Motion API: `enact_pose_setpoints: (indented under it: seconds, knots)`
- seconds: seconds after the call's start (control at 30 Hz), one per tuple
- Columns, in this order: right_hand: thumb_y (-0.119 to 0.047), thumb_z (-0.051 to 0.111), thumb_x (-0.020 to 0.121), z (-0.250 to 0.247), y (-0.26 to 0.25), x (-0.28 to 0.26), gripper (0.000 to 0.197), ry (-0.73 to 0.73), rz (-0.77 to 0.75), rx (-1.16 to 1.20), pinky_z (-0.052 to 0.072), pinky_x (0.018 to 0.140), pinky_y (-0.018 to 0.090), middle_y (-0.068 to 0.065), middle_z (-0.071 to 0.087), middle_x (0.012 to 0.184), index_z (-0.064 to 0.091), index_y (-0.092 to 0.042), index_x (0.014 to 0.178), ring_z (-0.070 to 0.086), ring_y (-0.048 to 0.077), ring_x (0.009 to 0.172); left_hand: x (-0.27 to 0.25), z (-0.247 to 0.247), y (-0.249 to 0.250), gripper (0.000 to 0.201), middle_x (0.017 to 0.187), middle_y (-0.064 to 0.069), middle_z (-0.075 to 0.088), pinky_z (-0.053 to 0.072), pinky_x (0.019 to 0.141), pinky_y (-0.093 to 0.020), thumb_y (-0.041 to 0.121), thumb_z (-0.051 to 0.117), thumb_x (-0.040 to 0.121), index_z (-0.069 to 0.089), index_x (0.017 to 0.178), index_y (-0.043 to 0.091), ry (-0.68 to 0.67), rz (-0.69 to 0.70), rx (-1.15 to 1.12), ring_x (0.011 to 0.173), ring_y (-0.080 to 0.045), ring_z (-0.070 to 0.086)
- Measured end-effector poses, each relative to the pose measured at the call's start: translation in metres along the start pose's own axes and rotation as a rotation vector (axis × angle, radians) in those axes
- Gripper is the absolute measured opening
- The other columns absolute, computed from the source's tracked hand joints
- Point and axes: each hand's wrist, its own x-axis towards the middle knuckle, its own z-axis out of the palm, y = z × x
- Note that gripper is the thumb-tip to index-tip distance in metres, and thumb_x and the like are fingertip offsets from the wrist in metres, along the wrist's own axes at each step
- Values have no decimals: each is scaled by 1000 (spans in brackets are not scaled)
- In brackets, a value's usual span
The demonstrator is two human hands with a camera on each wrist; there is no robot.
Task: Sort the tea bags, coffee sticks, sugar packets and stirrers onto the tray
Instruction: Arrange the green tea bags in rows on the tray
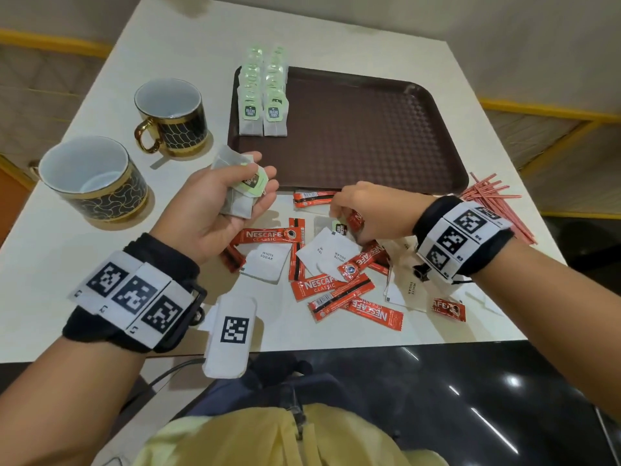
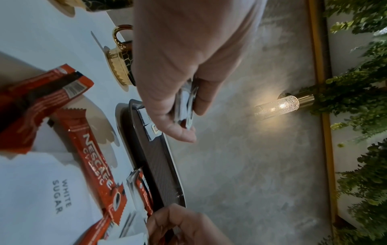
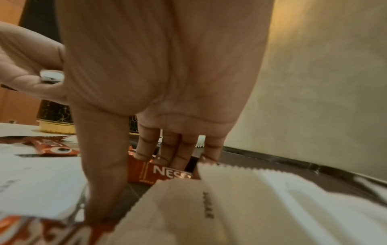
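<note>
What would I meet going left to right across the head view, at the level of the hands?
Near mug → left hand holding tea bags → loose coffee stick by the tray edge → right hand reaching into the pile → red stirrers.

Two black mugs with gold patterning stand on the white bench (image 1: 100, 79) — the nearer mug (image 1: 92, 178) at the left edge, the farther mug (image 1: 171, 116) behind it, gold handle facing left — both upright.
</note>
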Motion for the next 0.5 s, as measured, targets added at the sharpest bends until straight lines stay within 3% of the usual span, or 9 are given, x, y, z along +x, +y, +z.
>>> enact_pose_setpoints:
  seconds: [0.1,0.27,0.4,0.5]
  knots:
    - [-12,76,78,1,1,2,34,34,-9,52,49,84,33,-3,54,110,61,-17,109,47,15,100,1,1,-2,23,103,-9,74,58,62,-26,8,55,96,63,116,13,0,-8,13,84,-17,75]
    - [-10,74,79,-1,4,3,17,191,-11,240,40,62,18,-4,61,84,64,-14,92,52,11,74,2,1,-2,21,100,-8,74,59,61,-26,9,54,96,64,114,14,0,-15,11,80,-16,75]
    - [-8,77,77,-12,4,0,14,307,-41,448,48,56,14,-3,65,80,67,-11,87,58,6,69,4,1,-3,22,100,-8,74,59,62,-26,9,54,97,63,116,14,-2,-21,21,79,-16,75]
    - [-7,78,78,-22,1,-2,17,357,-87,567,48,58,14,-1,69,82,70,-12,92,59,-1,65,8,4,-6,24,102,-9,73,60,66,-28,8,55,96,62,118,14,-7,-33,42,85,-18,73]
